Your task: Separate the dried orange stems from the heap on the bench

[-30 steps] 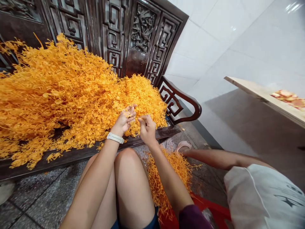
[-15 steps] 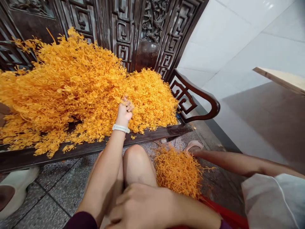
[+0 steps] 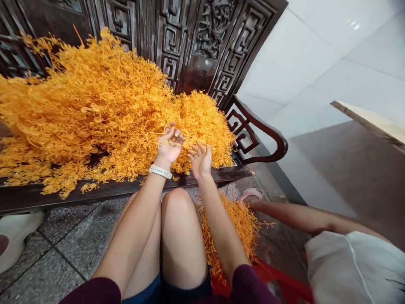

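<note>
A big heap of orange-yellow branching strands covers the seat of a dark carved wooden bench. My left hand, with a white watch at the wrist, is palm up at the heap's front edge. Its fingers are loosely curled around a thin orange strand. Just right of it, my right hand has its fingers spread, with nothing visible in them, near the smaller right mound. The two hands are slightly apart.
Thin orange stalks lie piled on the floor right of my knees, by a red object. Another person's leg reaches in from the right. A curved armrest ends the bench; a board edge juts in at the right.
My right hand has moved from near my lap up to the heap, beside my left hand. My left hand has turned more palm up and its fingers have loosened. The view has shifted slightly.
</note>
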Demonstrator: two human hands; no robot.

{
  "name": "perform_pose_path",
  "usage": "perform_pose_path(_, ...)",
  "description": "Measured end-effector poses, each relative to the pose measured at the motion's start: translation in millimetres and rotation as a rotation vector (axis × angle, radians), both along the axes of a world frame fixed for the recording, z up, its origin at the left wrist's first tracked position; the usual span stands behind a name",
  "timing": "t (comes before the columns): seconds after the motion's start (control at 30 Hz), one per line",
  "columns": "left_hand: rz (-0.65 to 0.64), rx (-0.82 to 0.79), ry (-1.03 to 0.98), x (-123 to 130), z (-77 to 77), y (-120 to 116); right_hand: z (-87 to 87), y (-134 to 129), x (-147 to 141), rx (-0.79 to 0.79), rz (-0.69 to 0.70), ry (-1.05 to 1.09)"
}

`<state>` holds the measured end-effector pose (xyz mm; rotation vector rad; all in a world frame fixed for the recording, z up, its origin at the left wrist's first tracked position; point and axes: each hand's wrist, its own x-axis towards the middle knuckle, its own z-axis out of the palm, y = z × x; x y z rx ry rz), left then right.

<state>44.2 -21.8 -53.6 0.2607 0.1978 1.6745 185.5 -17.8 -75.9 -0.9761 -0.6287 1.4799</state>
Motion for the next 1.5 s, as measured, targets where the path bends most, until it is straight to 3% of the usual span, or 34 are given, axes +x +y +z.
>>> perform_pose_path(0.1,-0.15,0.064,0.178,11,-2.3,-2,1.9,-5,-9,0.108,-0.067,0.019)
perform_pose_path(0.23,-0.266,0.128,0.4,20,-3.3,-6,8.9,10,-10,0.092,-0.217,-0.101)
perform_pose_path(0.37,-0.335,0.166,0.591,20,-6.0,-8,3.1,24,0,0.116,-0.312,-0.374)
perform_pose_path(0.53,-0.312,0.05,0.745,25,-6.7,-8,-3.9,22,23,0.394,-0.383,-0.827)
perform_pose_path(0.63,-0.253,-0.089,0.715,36,-4.7,-6,-3.6,4,30,0.544,-0.4,-1.037)
perform_pose_path(0.73,-0.239,-0.199,0.502,42,-0.7,-4,-1.6,-30,25,0.726,-0.274,-1.228)
perform_pose_path(0.9,-0.366,-0.145,0.395,30,12.8,-11,14.0,-90,19,1.127,-0.03,-1.464)
perform_pose_path(1.07,-0.457,-0.097,0.403,36,27.0,-30,38.8,-113,37,1.205,0.059,-1.465)
perform_pose_path(1.2,-0.554,-0.097,0.348,51,30.0,-33,41.1,-131,46,1.212,0.035,-1.484)
perform_pose_path(1.23,-0.551,-0.113,0.323,52,29.2,-30,37.9,-142,46,1.229,0.101,-1.472)
perform_pose_path(1.3,-0.429,-0.189,0.247,45,25.9,-20,30.2,-170,42,1.338,0.368,-1.384)
perform_pose_path(1.33,-0.329,-0.231,0.201,38,23.6,-15,27.7,-186,39,1.418,0.598,-1.303)
perform_pose_path(1.4,-0.171,-0.238,0.132,21,18.8,-5,31.2,-210,33,1.497,0.914,-1.198)
perform_pose_path(1.43,-0.149,-0.189,0.115,12,16.5,-3,38.7,-214,32,1.436,1.183,-1.159)
perform_pose_path(1.5,-0.152,-0.063,0.098,-5,12.8,-4,64.7,-204,35,1.251,1.591,-1.01)
